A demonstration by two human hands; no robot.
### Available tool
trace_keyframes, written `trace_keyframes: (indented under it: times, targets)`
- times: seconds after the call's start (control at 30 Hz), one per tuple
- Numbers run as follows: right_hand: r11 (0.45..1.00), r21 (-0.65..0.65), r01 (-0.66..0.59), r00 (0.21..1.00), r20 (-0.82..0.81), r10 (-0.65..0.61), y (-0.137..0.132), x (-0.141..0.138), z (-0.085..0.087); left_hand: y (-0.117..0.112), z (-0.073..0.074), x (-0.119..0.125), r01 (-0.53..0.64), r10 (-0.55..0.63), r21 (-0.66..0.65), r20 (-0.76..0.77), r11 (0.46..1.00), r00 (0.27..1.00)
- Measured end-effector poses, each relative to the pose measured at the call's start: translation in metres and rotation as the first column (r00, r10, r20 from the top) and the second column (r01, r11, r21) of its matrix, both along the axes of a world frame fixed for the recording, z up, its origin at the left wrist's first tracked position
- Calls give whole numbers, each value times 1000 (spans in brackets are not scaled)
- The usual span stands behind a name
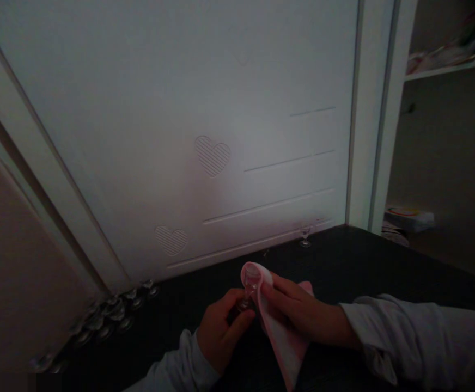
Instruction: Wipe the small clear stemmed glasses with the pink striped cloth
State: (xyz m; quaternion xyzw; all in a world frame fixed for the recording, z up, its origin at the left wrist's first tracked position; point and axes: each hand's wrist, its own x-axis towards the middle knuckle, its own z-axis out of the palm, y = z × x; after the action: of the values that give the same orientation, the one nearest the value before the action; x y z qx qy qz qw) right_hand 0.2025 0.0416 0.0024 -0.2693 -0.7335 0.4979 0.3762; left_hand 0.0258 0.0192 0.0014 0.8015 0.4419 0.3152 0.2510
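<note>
My left hand [224,325] pinches the foot of a small stemmed glass [250,279], which is tilted with its bowl away from me. Wrapped round that bowl is a pink cloth [283,348], pale on one face, its lower corner hanging down. My right hand [298,310] is closed on the cloth and presses it against the glass from the right. The dim light hides the finer detail of the fingers. Beyond my hands, close to the white panel, another small stemmed glass [305,237] stands upright on the dark tabletop [343,261].
Several small stemmed glasses [113,313] are grouped along the left edge, by the wall. Behind the tabletop rises a white panel [139,109] with carved hearts and lines. To the right is an open shelf [450,69] with items on it, and a white box [411,218] lies lower down.
</note>
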Motion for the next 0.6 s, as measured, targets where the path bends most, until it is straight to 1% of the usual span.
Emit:
trace_keyframes:
  times: [0.13,0.2,0.27,0.33,0.4,0.43,0.5,0.53,0.6]
  targets:
    - [997,-72,-41,999,-16,40,2,0,-5,-1,3,2,34,-35,-63,-16,997,999]
    - [995,-73,-66,998,-17,65,2,0,-6,-1,4,3,61,-64,-94,-27,994,998]
    - [998,-28,-57,998,13,58,1,1,-4,0,3,4,78,-84,-107,-45,991,995]
    - [997,58,-44,998,43,42,0,1,0,1,1,6,57,-64,-99,-68,993,996]
    - [989,144,-41,998,45,35,-2,1,3,1,-1,7,35,-40,-82,-58,996,998]
    - [984,177,-34,999,40,27,-2,1,4,1,-2,7,42,-44,-80,-27,996,999]
    - [976,218,2,999,31,-9,-2,1,4,2,-4,7,89,-80,-107,91,990,993]
    - [972,234,29,999,31,-37,-1,1,4,3,-5,7,120,-95,-135,174,984,980]
    - [954,289,76,995,37,-90,1,2,2,6,-8,3,187,-101,-218,356,958,929]
